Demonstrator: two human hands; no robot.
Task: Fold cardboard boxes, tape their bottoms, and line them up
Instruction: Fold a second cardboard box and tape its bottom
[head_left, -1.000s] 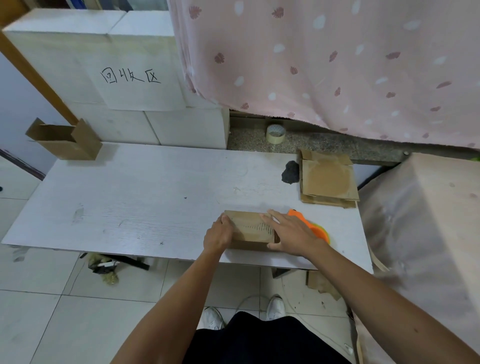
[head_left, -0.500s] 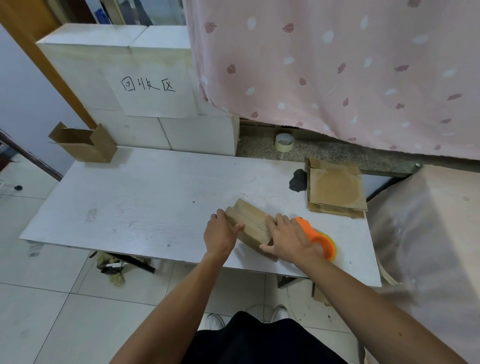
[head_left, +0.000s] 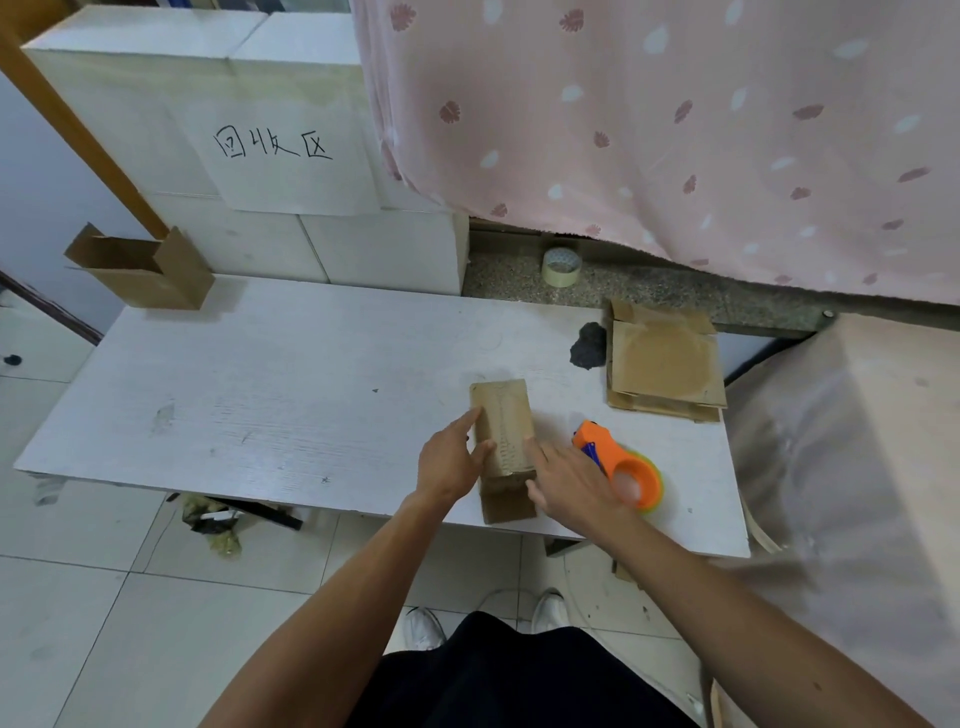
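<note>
Standing on tiles (head_left: 93, 597): white table (head_left: 270, 374) bearing box (head_left: 503, 415)

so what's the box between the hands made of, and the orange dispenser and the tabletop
Box: brown cardboard, matte, by its dull fibrous face and folded flap. Dispenser: orange plastic, smooth, slightly glossy. Tabletop: white board with faint wood-grain streaks, probably laminate.

Both hands (head_left: 452, 462) flat against taped box (head_left: 503, 428)
</note>
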